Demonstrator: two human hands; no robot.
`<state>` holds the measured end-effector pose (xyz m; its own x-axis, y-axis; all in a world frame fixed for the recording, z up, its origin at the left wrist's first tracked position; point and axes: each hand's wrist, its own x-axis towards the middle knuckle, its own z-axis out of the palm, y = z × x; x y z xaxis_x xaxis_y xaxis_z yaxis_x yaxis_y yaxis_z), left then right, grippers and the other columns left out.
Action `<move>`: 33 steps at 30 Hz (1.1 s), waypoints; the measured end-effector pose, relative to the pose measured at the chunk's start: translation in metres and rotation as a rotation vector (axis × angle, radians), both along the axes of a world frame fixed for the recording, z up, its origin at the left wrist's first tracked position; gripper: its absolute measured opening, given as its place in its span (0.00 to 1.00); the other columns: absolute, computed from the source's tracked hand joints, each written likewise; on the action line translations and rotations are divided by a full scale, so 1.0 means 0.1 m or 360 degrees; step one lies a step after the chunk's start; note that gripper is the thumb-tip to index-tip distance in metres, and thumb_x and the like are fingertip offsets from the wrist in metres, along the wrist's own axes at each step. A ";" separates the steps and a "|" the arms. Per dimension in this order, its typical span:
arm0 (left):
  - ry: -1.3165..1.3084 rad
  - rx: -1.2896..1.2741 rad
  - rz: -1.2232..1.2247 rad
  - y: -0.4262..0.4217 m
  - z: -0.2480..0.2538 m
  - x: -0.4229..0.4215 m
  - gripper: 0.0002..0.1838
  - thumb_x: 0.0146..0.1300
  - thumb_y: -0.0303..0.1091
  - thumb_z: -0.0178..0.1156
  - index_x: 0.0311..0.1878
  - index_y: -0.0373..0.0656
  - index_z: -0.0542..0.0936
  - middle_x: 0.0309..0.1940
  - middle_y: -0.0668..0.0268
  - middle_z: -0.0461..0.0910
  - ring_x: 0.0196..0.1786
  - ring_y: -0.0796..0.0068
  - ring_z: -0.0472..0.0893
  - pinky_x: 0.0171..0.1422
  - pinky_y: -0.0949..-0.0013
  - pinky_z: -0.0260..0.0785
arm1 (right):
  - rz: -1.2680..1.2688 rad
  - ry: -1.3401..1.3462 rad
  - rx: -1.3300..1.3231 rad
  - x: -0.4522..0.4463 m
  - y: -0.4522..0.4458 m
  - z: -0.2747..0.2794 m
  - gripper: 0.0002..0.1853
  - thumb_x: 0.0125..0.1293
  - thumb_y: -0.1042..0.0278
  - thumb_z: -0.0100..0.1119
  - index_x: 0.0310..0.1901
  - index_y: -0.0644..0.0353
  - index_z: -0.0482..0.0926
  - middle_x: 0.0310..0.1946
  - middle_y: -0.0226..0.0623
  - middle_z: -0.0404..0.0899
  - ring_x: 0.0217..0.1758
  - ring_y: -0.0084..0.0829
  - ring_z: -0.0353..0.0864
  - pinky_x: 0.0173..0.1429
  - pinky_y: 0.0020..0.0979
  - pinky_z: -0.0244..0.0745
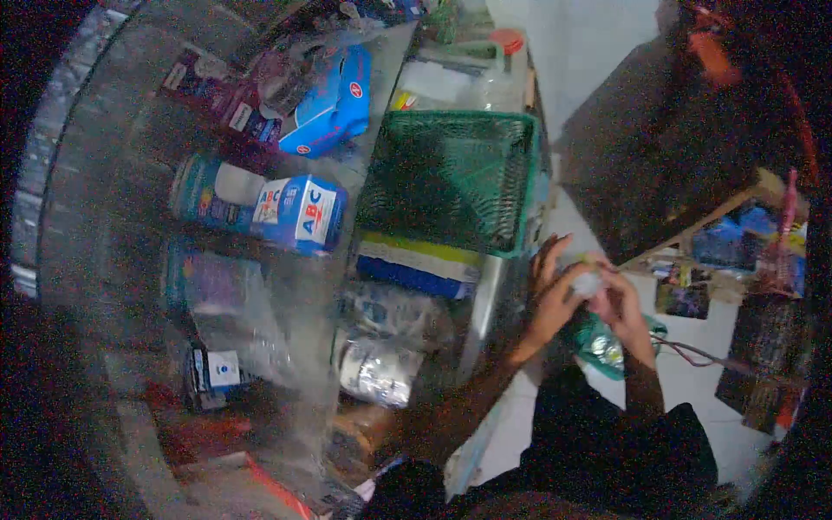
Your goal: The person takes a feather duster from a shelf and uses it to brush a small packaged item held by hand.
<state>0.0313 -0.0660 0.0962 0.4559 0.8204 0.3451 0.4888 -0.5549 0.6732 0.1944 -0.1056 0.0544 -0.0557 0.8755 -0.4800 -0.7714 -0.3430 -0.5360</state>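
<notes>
My left hand [556,305] and my right hand [620,308] meet at the right of the head view, in front of my dark clothing. Between their fingers is a small, whitish, rounded object [587,284], too blurred to name. The left thumb presses on it while some of that hand's other fingers stick up. The right fingers curl against its other side. Below the hands, a shiny green plastic bag or packet [600,348] shows on the pale floor.
A glass-sided display case at left holds a blue ABC box [314,214] and a blue pack [334,104]. Beside it are a green basket [525,186] and a jar with a red lid [508,40]. A dark wooden surface [659,139] and a cable [693,351] lie at right.
</notes>
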 end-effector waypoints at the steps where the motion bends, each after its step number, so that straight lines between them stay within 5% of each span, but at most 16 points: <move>1: 0.0039 -0.0053 0.0035 0.00 0.09 0.04 0.29 0.50 0.26 0.69 0.58 0.48 0.75 0.70 0.56 0.59 0.73 0.48 0.57 0.74 0.51 0.51 | -0.0192 -0.0044 -0.0116 -0.02 0.04 0.03 0.23 0.66 0.60 0.55 0.62 0.54 0.71 0.30 0.25 0.76 0.25 0.13 0.70 0.26 0.22 0.68; 3: 0.0104 -0.0091 0.0098 0.03 0.16 -0.04 0.34 0.52 0.29 0.70 0.64 0.46 0.70 0.71 0.53 0.57 0.73 0.48 0.56 0.74 0.50 0.51 | -0.0182 0.0070 0.0055 0.08 0.05 -0.27 0.24 0.67 0.61 0.54 0.65 0.53 0.69 0.44 0.29 0.74 0.40 0.22 0.74 0.41 0.26 0.74; 5: 0.0086 -0.0088 0.0171 0.06 0.09 -0.02 0.38 0.52 0.31 0.70 0.67 0.43 0.65 0.71 0.50 0.56 0.73 0.47 0.57 0.74 0.50 0.51 | -0.0390 -0.0680 0.0438 0.05 0.10 0.03 0.26 0.66 0.61 0.57 0.66 0.51 0.68 0.58 0.34 0.73 0.51 0.29 0.76 0.49 0.30 0.76; 6: 0.0064 -0.0125 0.0169 0.07 0.05 -0.01 0.38 0.53 0.31 0.70 0.68 0.44 0.64 0.71 0.50 0.56 0.73 0.46 0.57 0.74 0.50 0.52 | -0.0472 -0.1447 0.0791 -0.06 0.14 0.19 0.28 0.66 0.60 0.59 0.67 0.51 0.66 0.59 0.35 0.72 0.51 0.30 0.76 0.49 0.30 0.76; 8: 0.0024 -0.0200 0.0170 0.08 0.00 -0.01 0.39 0.54 0.32 0.70 0.69 0.44 0.63 0.71 0.48 0.56 0.72 0.45 0.58 0.73 0.50 0.53 | -0.0309 -0.0289 0.0743 0.10 0.39 0.16 0.37 0.65 0.58 0.61 0.72 0.51 0.57 0.63 0.38 0.68 0.53 0.30 0.75 0.52 0.33 0.76; 9: 0.0010 -0.0174 0.0155 0.11 0.01 -0.01 0.37 0.56 0.32 0.68 0.68 0.43 0.63 0.70 0.48 0.56 0.71 0.44 0.60 0.72 0.49 0.55 | -0.0363 0.0142 0.0794 0.03 0.58 0.48 0.39 0.64 0.58 0.61 0.74 0.52 0.54 0.64 0.39 0.67 0.53 0.30 0.75 0.54 0.34 0.75; 13: 0.0096 -0.0179 0.0160 0.10 -0.20 -0.04 0.30 0.62 0.39 0.63 0.65 0.43 0.67 0.63 0.45 0.65 0.66 0.43 0.66 0.69 0.51 0.59 | -0.0022 -0.0298 0.1062 -0.25 1.15 1.01 0.43 0.58 0.61 0.65 0.73 0.54 0.54 0.62 0.38 0.68 0.58 0.29 0.74 0.59 0.33 0.74; 16: 0.0444 -0.1544 -0.0122 0.20 0.11 -0.04 0.25 0.65 0.43 0.59 0.62 0.42 0.70 0.59 0.42 0.69 0.63 0.42 0.69 0.67 0.51 0.61 | 0.0338 -0.0503 0.1240 -0.59 1.61 1.29 0.37 0.58 0.70 0.64 0.69 0.52 0.61 0.56 0.36 0.74 0.56 0.30 0.76 0.56 0.32 0.76; 18: 0.0077 -0.0995 -0.0082 -0.13 -0.95 -0.11 0.24 0.68 0.43 0.54 0.61 0.37 0.69 0.54 0.40 0.73 0.59 0.42 0.73 0.64 0.49 0.64 | 0.0508 -0.0710 0.1460 -0.82 1.90 1.33 0.31 0.59 0.72 0.64 0.65 0.54 0.66 0.52 0.36 0.77 0.54 0.30 0.77 0.56 0.32 0.76; 20: 0.0320 -0.0040 -0.0202 -0.22 -0.78 -0.06 0.25 0.68 0.43 0.53 0.61 0.35 0.68 0.53 0.40 0.75 0.57 0.42 0.75 0.64 0.48 0.65 | 0.0619 -0.1114 0.1733 -1.05 2.12 1.35 0.27 0.59 0.71 0.64 0.61 0.56 0.69 0.50 0.38 0.78 0.53 0.31 0.78 0.56 0.34 0.75; 25: 0.0326 -0.0199 -0.0079 -0.23 -0.51 -0.10 0.25 0.67 0.42 0.54 0.61 0.33 0.69 0.50 0.40 0.77 0.54 0.42 0.76 0.63 0.48 0.66 | 0.0647 -0.1950 0.2014 -1.54 2.40 1.35 0.26 0.60 0.62 0.65 0.58 0.60 0.72 0.49 0.48 0.79 0.52 0.44 0.80 0.56 0.41 0.76; 29: 0.0499 -0.0993 -0.0307 -0.16 -0.26 -0.12 0.26 0.66 0.41 0.56 0.61 0.35 0.69 0.51 0.41 0.77 0.53 0.42 0.77 0.62 0.48 0.68 | 0.0481 -0.1879 0.2098 -2.03 2.61 0.76 0.30 0.59 0.53 0.64 0.58 0.63 0.72 0.49 0.54 0.78 0.53 0.53 0.78 0.57 0.48 0.75; 33: 0.0488 -0.0756 -0.0339 -0.15 -0.55 -0.13 0.24 0.66 0.41 0.54 0.61 0.37 0.69 0.50 0.44 0.78 0.51 0.43 0.78 0.58 0.48 0.70 | 0.0966 -0.2391 0.1694 -1.92 2.20 1.16 0.31 0.59 0.51 0.62 0.57 0.65 0.72 0.49 0.56 0.78 0.54 0.54 0.77 0.58 0.49 0.73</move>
